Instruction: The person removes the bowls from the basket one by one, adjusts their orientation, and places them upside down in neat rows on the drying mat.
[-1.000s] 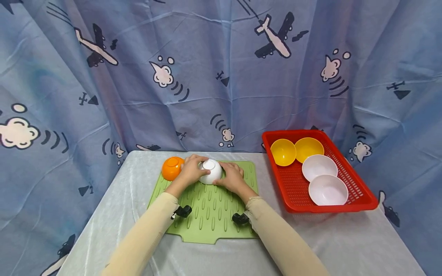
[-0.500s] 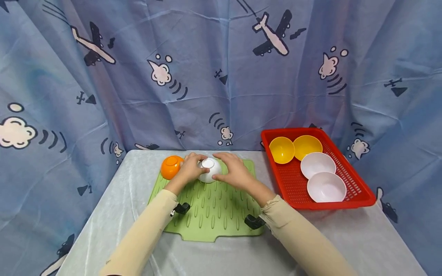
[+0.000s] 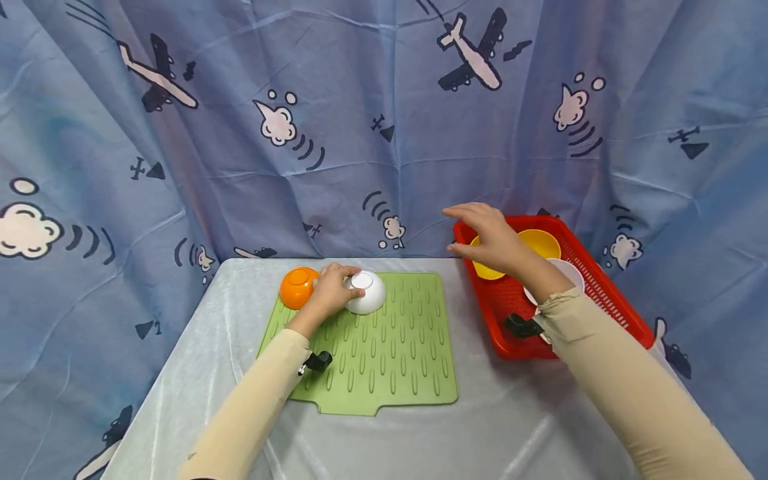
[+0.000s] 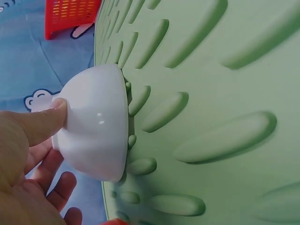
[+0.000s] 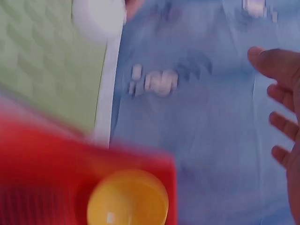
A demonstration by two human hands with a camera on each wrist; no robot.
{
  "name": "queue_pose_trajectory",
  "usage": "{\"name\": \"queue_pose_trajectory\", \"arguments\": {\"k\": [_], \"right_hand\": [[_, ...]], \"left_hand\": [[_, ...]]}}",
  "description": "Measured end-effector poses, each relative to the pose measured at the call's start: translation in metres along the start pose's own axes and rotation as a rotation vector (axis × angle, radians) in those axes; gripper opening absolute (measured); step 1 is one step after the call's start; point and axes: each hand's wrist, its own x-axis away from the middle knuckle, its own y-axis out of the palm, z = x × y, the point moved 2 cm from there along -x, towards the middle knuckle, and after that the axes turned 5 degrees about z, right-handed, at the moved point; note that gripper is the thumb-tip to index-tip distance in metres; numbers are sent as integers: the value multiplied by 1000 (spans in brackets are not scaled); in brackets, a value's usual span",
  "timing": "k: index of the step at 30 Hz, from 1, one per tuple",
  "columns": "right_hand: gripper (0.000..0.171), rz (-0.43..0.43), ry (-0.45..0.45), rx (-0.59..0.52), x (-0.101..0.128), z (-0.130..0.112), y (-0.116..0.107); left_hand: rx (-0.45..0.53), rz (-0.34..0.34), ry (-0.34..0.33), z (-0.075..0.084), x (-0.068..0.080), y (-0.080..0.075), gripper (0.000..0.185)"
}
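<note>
An upside-down white bowl (image 3: 369, 293) rests on the green drying mat (image 3: 390, 360) near its back edge. My left hand (image 3: 330, 291) grips this bowl by its base; in the left wrist view the thumb (image 4: 57, 112) lies against the base ring. Just left of that hand sits an orange bowl (image 3: 297, 288), also upside down and partly hidden by the fingers. My right hand (image 3: 492, 243) hovers over the left back part of the red basket (image 3: 510, 350), fingers apart and holding nothing. Under it, a yellow bowl (image 3: 487, 272) is partly covered.
Inside the basket are a second yellow bowl (image 3: 541, 244) and a white bowl (image 3: 570, 272), with more white mostly behind the right forearm. A pale cloth covers the table (image 3: 198, 360). A blue patterned curtain (image 3: 360, 133) hangs close behind it.
My right hand has left the white bowl and moved right and upward to the red basket. The left hand stays at the same bowl.
</note>
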Motion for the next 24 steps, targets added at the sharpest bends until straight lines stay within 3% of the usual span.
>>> {"name": "queue_pose_trajectory", "arguments": {"k": [3,7,13,18,24], "right_hand": [[62,0,35,21,7,36,-9],[62,-90,121,52,19,74,-13],[77,-254,218,169,34,120,7],[97,-326,231,302,46,145,24],[115,-348,225,359,55,161,34]], "left_hand": [[7,-3,-9,-1,1,1,56],[16,-3,-7,-1,1,2,55],[4,4,-9,-1,1,-1,56],[2,1,-5,-3,1,-1,55],[11,4,-6,-2,1,-2,56]]}}
